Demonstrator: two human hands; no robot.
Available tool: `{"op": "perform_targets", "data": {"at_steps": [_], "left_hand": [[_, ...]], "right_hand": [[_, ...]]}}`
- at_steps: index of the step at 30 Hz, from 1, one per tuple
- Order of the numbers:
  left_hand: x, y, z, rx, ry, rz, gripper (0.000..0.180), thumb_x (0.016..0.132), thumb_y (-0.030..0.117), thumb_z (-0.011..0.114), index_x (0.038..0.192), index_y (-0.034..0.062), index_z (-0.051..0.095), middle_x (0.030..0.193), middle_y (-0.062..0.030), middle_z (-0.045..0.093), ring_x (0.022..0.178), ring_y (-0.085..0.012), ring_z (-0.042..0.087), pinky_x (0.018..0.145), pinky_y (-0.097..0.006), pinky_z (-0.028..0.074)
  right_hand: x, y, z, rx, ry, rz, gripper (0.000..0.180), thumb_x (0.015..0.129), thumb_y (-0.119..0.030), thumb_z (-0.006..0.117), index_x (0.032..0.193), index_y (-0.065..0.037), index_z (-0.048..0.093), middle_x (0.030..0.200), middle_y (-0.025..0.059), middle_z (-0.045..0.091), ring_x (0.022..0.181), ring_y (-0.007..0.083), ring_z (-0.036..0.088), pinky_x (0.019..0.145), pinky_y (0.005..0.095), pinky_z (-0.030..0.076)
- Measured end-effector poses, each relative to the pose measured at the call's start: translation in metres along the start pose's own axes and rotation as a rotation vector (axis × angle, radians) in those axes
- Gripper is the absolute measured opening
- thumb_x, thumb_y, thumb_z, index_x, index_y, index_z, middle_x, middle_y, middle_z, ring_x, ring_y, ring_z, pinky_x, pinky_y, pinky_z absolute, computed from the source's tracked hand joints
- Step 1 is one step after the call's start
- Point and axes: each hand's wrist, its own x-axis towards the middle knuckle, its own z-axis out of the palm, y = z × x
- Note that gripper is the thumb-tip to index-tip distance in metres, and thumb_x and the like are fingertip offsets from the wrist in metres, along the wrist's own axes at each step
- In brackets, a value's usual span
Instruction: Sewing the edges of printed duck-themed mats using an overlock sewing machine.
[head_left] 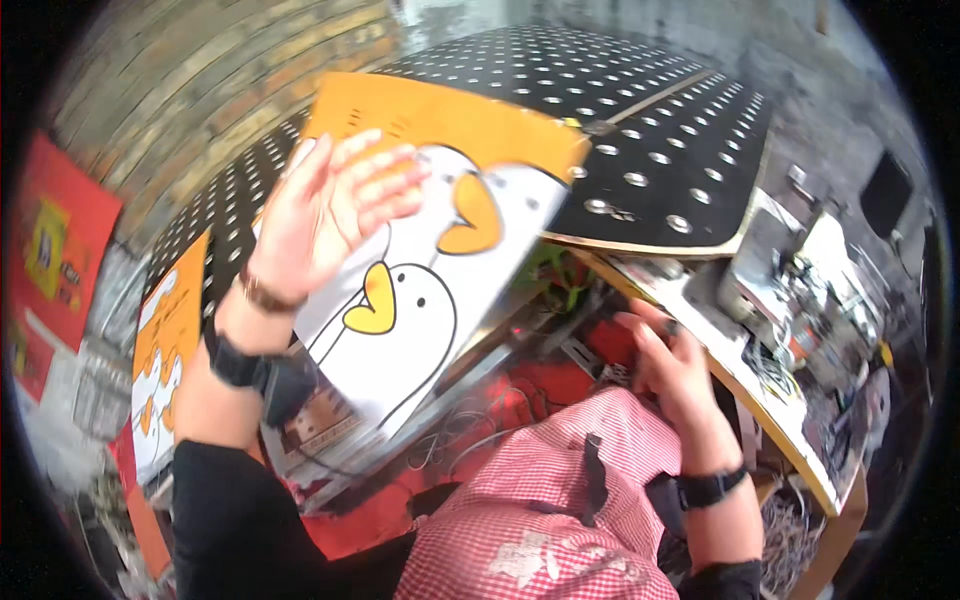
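Observation:
My left hand [335, 205] is raised with its palm showing and its fingers stretched out, slightly smeared by motion. Behind it, a large flat orange-and-white panel [410, 315] with cartoon ducks lies tilted across the near edge of the studded black tabletop [640, 180]; whether the hand touches it I cannot tell. Low on the right, by the yellow-edged table, my right hand [675, 370] has its fingers curled. A small dark bit shows at those fingers, too unclear to name.
A similar orange-and-white duck panel [165, 385] hangs at the far left, near a red sheet [55, 260]. On the right, a worktable holds a grey machine [770, 275] and cluttered cables. Red material [500, 400] and wires lie below. A red-checked apron [560, 480] covers my lap.

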Motion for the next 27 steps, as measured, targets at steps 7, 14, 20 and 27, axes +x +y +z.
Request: {"op": "perform_targets", "data": {"at_steps": [7, 14, 20, 27], "left_hand": [[-0.054, -0.095, -0.054, 0.65, 0.708, 0.521, 0.037, 0.085, 0.011, 0.05, 0.118, -0.0035, 0.039, 0.117, -0.0156, 0.045, 0.109, -0.0231, 0.047, 0.092, -0.034, 0.04], [-0.082, -0.148, -0.048, 0.35, 0.538, -0.086, 0.038, 0.084, 0.011, 0.045, 0.118, -0.0052, 0.041, 0.114, -0.0146, 0.051, 0.104, -0.023, 0.051, 0.089, -0.033, 0.04], [-0.067, -0.157, -0.016, -0.216, 0.386, -0.004, 0.049, 0.09, 0.033, 0.033, 0.123, -0.0018, 0.039, 0.122, -0.0133, 0.047, 0.11, -0.0245, 0.047, 0.092, -0.038, 0.037], [-0.027, -0.164, -0.068, -0.16, 0.319, -0.075, 0.041, 0.09, 0.027, 0.037, 0.121, -0.0001, 0.041, 0.118, -0.0121, 0.05, 0.11, -0.0245, 0.048, 0.092, -0.037, 0.039]], "right_hand": [[0.027, 0.032, 0.006, 0.113, 0.293, 0.051, 0.04, 0.078, -0.024, 0.065, 0.103, 0.005, 0.053, 0.076, 0.0021, 0.058, 0.057, 0.006, 0.05, 0.045, 0.0202, 0.041], [0.038, 0.029, 0.002, -0.027, 0.431, -0.011, 0.02, 0.08, -0.016, 0.059, 0.088, 0.003, 0.058, 0.071, 0.0052, 0.06, 0.056, 0.0115, 0.054, 0.051, 0.0247, 0.044], [-0.015, 0.044, -0.085, 0.393, 0.778, -0.152, 0.011, 0.084, -0.009, 0.054, 0.081, 0.001, 0.057, 0.072, 0.0037, 0.058, 0.062, 0.0073, 0.052, 0.056, 0.0209, 0.042], [-0.024, 0.027, -0.11, 0.482, 0.79, -0.114, 0.011, 0.086, -0.009, 0.051, 0.081, 0.001, 0.056, 0.075, 0.0028, 0.056, 0.064, 0.006, 0.05, 0.058, 0.0194, 0.041]]}}
